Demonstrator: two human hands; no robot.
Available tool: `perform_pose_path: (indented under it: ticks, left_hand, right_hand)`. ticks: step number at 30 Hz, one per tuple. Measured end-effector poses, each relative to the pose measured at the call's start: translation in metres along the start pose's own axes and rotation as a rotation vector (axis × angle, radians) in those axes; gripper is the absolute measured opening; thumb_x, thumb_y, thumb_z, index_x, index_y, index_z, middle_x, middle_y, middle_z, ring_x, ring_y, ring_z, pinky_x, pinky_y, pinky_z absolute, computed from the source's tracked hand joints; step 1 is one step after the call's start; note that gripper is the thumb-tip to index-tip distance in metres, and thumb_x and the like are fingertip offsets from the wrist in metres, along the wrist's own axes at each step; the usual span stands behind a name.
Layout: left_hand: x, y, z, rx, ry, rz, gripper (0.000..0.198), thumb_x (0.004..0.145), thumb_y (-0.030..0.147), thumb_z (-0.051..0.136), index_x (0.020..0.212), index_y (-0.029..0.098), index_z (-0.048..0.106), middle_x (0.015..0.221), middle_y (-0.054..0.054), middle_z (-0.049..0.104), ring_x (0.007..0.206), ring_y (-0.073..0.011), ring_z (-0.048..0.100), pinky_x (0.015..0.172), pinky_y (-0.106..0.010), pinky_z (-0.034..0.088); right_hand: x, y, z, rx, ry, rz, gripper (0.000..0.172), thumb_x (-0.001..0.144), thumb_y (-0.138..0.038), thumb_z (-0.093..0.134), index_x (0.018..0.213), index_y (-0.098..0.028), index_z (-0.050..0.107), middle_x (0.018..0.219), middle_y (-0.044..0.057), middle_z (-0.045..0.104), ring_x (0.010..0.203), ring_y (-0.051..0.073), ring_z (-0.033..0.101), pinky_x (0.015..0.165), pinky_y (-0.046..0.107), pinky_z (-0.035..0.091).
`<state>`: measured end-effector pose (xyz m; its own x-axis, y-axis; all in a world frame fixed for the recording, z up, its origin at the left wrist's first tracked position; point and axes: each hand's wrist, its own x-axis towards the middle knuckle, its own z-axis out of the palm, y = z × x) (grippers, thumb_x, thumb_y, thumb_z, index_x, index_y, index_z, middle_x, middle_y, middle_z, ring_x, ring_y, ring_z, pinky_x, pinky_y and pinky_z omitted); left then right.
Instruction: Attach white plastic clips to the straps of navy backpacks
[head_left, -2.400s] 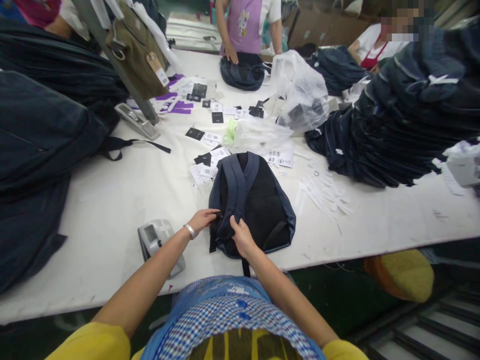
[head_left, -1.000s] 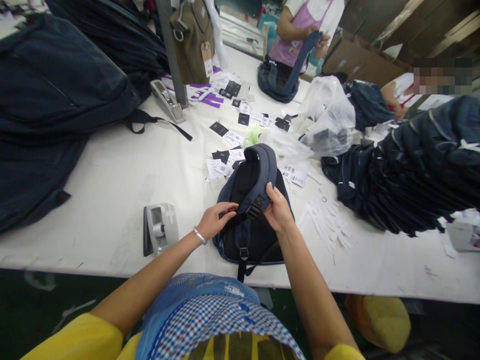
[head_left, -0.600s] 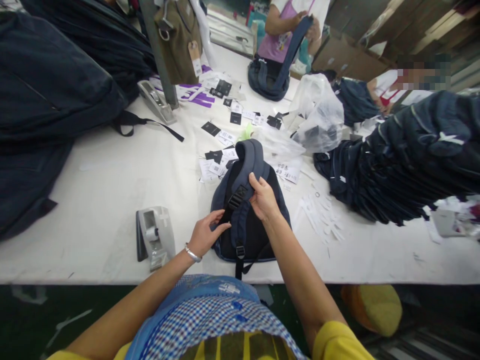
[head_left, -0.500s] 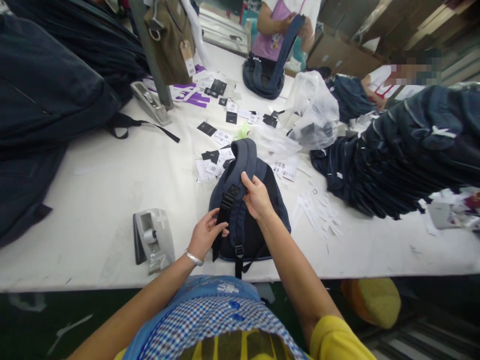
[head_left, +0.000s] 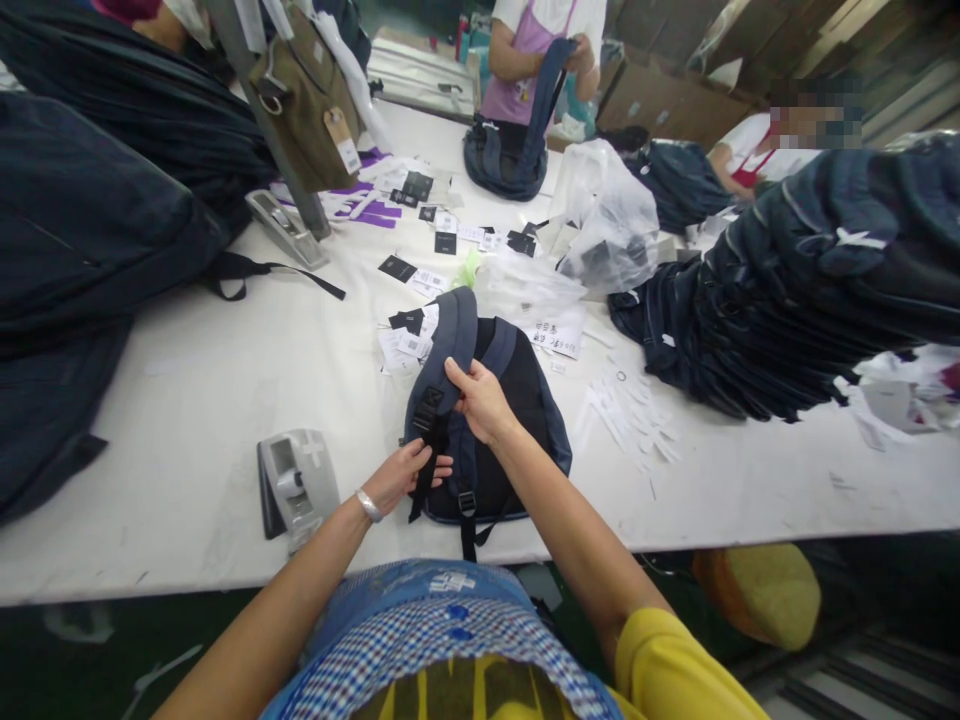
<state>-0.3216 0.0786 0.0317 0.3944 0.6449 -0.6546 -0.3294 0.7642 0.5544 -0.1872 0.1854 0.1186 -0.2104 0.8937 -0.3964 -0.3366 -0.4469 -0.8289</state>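
Observation:
A navy and black backpack (head_left: 517, 420) lies on the white table in front of me, its strap side up. My right hand (head_left: 481, 402) is closed on the padded shoulder strap (head_left: 454, 325), which is raised off the bag and arches away to the left. Lower down, my left hand (head_left: 405, 474) pinches the black webbing (head_left: 429, 462) below the strap's buckle. Part of the webbing is hidden behind its fingers. A second strap lies along the bag, ending in a buckle (head_left: 466, 503) near the table's front edge.
A tape dispenser (head_left: 304, 480) stands left of the bag, another (head_left: 289, 230) farther back by a post. Hang tags (head_left: 397, 268) and a plastic bag (head_left: 611, 220) lie beyond. Stacked navy backpacks (head_left: 795, 270) fill the right. A co-worker (head_left: 517, 70) handles a backpack across the table.
The padded strap has been drawn left, away from the other strap, showing more of the black back panel. Both my hands moved slightly left with it, still holding. The view shifted a little.

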Motion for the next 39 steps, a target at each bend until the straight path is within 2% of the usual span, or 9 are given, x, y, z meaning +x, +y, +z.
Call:
perform_pose_path:
  ticks: [7,9,13,15,19,22,26,32,39]
  left_hand:
    - [0.012,0.023,-0.002,0.464,0.158,0.085,0.041,0.067,0.048,0.072,0.088,0.016,0.057,0.074,-0.007,0.073,0.067,-0.0202,0.068,0.061,-0.029,0.051]
    - [0.012,0.024,-0.002,0.642,0.262,0.162,0.038,0.065,0.049,0.072,0.083,0.017,0.062,0.065,-0.003,0.069,0.063,-0.02,0.065,0.059,-0.029,0.049]
    - [0.01,0.021,-0.002,0.845,0.458,0.438,0.03,0.059,0.046,0.075,0.072,0.021,0.068,0.084,-0.004,0.067,0.08,-0.0205,0.064,0.072,-0.029,0.051]
    - [0.011,0.017,-0.002,0.818,0.429,0.47,0.03,0.06,0.046,0.074,0.072,0.02,0.068,0.093,-0.005,0.067,0.088,-0.0213,0.063,0.077,-0.029,0.051]
    - [0.02,0.012,-0.005,0.626,0.252,0.36,0.035,0.068,0.046,0.068,0.088,0.018,0.065,0.087,-0.006,0.071,0.09,-0.0217,0.065,0.085,-0.033,0.049]
    - [0.029,0.012,-0.01,0.525,0.246,0.293,0.034,0.066,0.042,0.069,0.089,0.017,0.065,0.08,-0.005,0.072,0.082,-0.0217,0.066,0.076,-0.033,0.052]
    - [0.04,0.012,-0.02,0.491,0.241,0.226,0.027,0.065,0.034,0.068,0.085,0.016,0.067,0.066,-0.001,0.068,0.065,-0.0177,0.063,0.061,-0.029,0.052]
    - [0.057,0.009,-0.037,0.435,0.25,0.102,0.028,0.06,0.023,0.068,0.087,0.014,0.065,0.058,0.002,0.063,0.054,-0.0132,0.06,0.057,-0.028,0.052]
    - [0.063,0.007,-0.045,0.398,0.251,0.036,0.027,0.059,0.022,0.071,0.083,0.013,0.065,0.057,0.002,0.063,0.051,-0.0092,0.056,0.054,-0.023,0.048]
  right_hand:
    - [0.007,-0.014,-0.008,0.063,-0.061,-0.012,0.035,0.07,-0.043,0.074,0.093,-0.02,0.062,0.077,-0.001,0.069,0.06,0.012,0.063,0.052,0.022,0.054]
    - [0.01,-0.018,-0.009,0.065,-0.075,-0.021,0.035,0.07,-0.044,0.074,0.092,-0.02,0.062,0.076,-0.001,0.069,0.059,0.011,0.063,0.05,0.022,0.054]
    - [0.012,-0.024,-0.012,0.072,-0.11,-0.032,0.037,0.069,-0.045,0.074,0.093,-0.02,0.062,0.075,-0.001,0.069,0.059,0.011,0.062,0.049,0.021,0.053]
    - [0.01,-0.025,-0.015,0.078,-0.12,-0.025,0.038,0.069,-0.046,0.074,0.093,-0.02,0.062,0.074,-0.001,0.069,0.058,0.011,0.062,0.049,0.021,0.053]
    - [-0.001,-0.018,-0.019,0.103,-0.13,-0.001,0.039,0.071,-0.05,0.071,0.093,-0.02,0.062,0.075,-0.001,0.069,0.06,0.012,0.062,0.049,0.021,0.052]
    - [-0.013,0.004,-0.023,0.125,-0.121,0.032,0.04,0.073,-0.053,0.068,0.095,-0.021,0.06,0.074,-0.001,0.069,0.063,0.014,0.064,0.053,0.023,0.053]
    - [-0.033,0.064,-0.032,0.003,-0.082,0.115,0.039,0.073,-0.054,0.066,0.093,-0.021,0.061,0.075,0.0,0.069,0.07,0.017,0.065,0.064,0.03,0.055]
    - [-0.06,0.153,-0.055,-0.367,0.167,0.07,0.033,0.072,-0.041,0.071,0.099,-0.023,0.064,0.097,0.005,0.07,0.103,0.024,0.061,0.093,0.037,0.047]
    - [-0.064,0.177,-0.045,-0.902,0.245,0.01,0.039,0.08,-0.035,0.061,0.112,-0.014,0.06,0.111,0.014,0.066,0.107,0.027,0.06,0.094,0.036,0.045]
